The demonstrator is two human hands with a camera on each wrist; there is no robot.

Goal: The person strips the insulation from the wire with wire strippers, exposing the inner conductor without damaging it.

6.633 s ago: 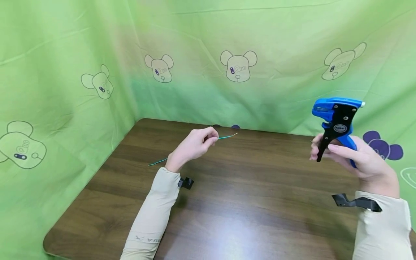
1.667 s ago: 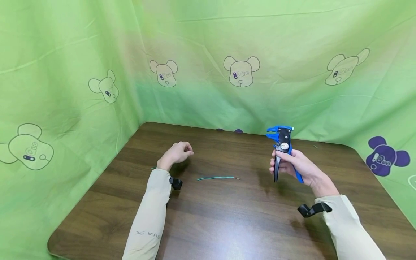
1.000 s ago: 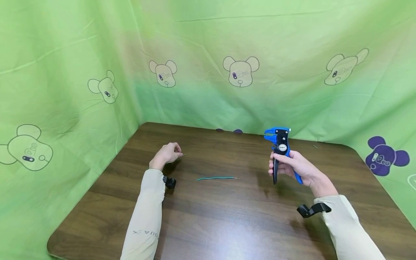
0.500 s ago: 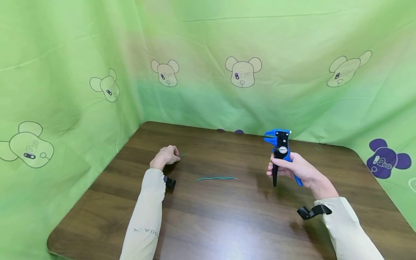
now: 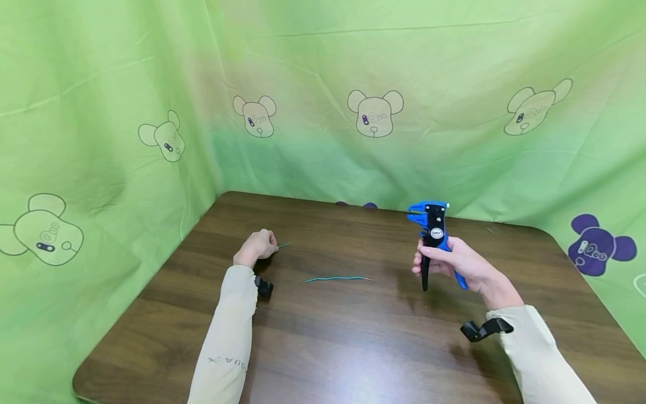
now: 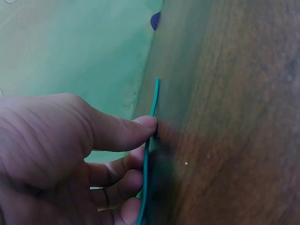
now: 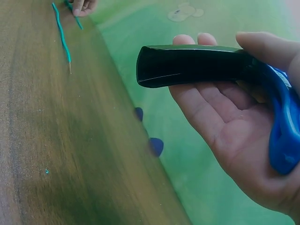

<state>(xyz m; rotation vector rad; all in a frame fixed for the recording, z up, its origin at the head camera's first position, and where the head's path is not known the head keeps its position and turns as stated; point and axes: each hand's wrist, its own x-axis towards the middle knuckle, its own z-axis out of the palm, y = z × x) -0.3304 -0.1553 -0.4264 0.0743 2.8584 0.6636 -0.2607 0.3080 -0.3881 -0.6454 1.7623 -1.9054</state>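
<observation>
A thin green plastic-coated wire is held by the left hand, at the left over the brown wood-grain counter. Left grip narrow: the wire is pinched between thumb and fingers, a short length stuck out to the right. Its other end is hidden by the hand in the head view and cut off by the edge in the left wrist view. Whether the counter is touched by it cannot be told.

A blue-and-black wire stripper is held by the right hand, right of centre. Right grip wrapped round the two handles, one black, one blue. The tool is held roughly upright, head up, blue jaws turned left and parted.

A second green wire, bare at its right end, is laid flat on the counter between the hands, nearer than both. A small green scrap is seen at the far right of the counter. Both arms are covered by pale sleeves. The counter is backed at the far side and left by a green printed cloth.
</observation>
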